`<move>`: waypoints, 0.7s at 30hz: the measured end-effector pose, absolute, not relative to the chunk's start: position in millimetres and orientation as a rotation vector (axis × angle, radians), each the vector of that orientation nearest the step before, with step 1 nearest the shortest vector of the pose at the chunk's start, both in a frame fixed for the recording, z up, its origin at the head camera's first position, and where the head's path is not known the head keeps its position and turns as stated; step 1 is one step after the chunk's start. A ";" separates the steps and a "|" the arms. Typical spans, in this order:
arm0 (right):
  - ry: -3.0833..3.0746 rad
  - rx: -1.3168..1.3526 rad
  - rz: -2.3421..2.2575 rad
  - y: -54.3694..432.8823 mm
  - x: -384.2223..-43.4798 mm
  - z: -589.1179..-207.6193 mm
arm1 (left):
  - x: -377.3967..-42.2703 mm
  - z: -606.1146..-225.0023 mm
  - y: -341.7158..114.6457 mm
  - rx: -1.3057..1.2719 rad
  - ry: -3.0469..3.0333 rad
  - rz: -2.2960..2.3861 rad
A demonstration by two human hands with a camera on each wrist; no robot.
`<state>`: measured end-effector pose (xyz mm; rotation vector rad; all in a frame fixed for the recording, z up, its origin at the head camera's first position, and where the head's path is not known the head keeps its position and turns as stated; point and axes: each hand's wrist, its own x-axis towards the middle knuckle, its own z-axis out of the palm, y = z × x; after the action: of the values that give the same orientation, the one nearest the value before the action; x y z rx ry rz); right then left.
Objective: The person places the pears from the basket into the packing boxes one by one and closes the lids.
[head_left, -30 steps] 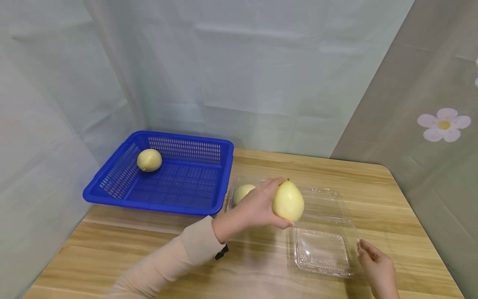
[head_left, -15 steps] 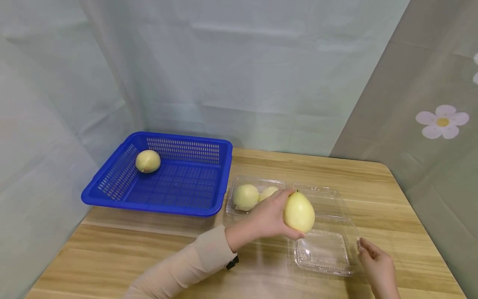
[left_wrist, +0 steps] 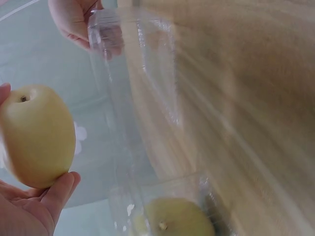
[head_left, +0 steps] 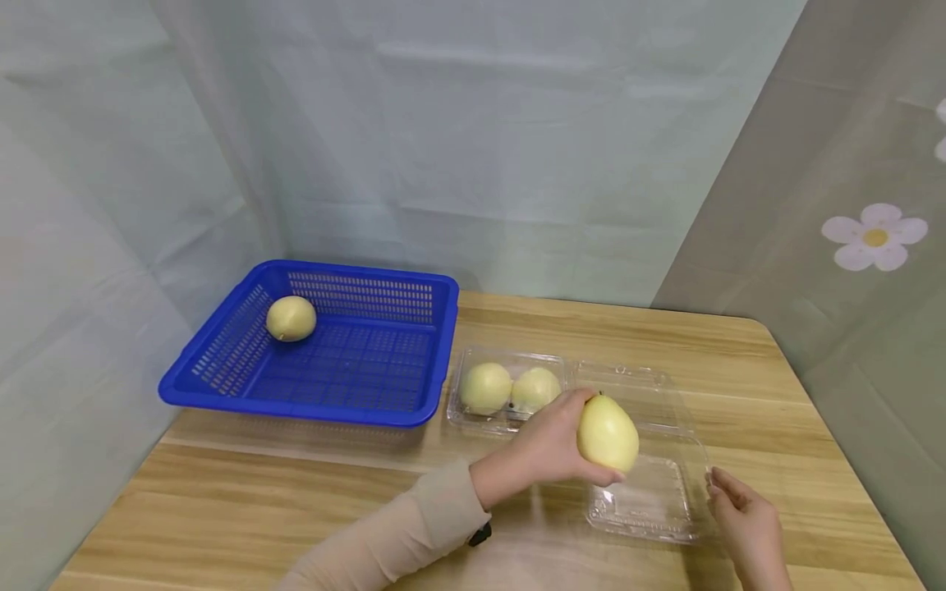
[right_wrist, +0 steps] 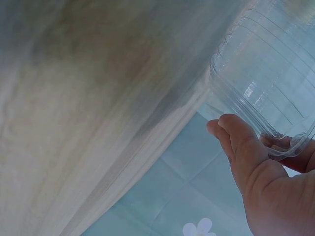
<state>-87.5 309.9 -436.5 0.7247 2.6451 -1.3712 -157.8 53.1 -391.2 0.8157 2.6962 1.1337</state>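
A pale yellow pear (head_left: 608,435) is gripped in my left hand (head_left: 543,450), stem upward, thumb and fingers on either side of it. In the head view it overlaps the near part of an open clear plastic clamshell (head_left: 639,529), whose back half lies unfolded behind. My right hand (head_left: 750,529) pinches the right edge of this clamshell; the right wrist view shows the clear rim (right_wrist: 285,147) between thumb and fingers. Left of it stands a second clear box (head_left: 461,417) with two pears (head_left: 485,388) side by side; the left wrist view shows one pear (left_wrist: 179,216) through the plastic.
A blue slotted basket (head_left: 296,413) stands on the wooden table (head_left: 259,492) at the left, with one pear (head_left: 291,318) in its back left corner. Pale cloth (head_left: 517,164) hangs behind the table, with a grey-brown flowered panel at the right.
My left hand has carried the pear right and toward me, over the open clamshell. Both pears in the other box have come into sight. The right hand stays at the clamshell's edge.
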 end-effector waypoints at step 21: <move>2.635 0.723 -1.439 308.6 -87.9 -437.4 | -148.6 -424.2 74.4 0.940 2.806 0.958</move>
<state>-87.9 308.6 -437.4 0.7233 2.6352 -1.4391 -148.6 74.4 -424.2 0.9400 2.8058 0.9584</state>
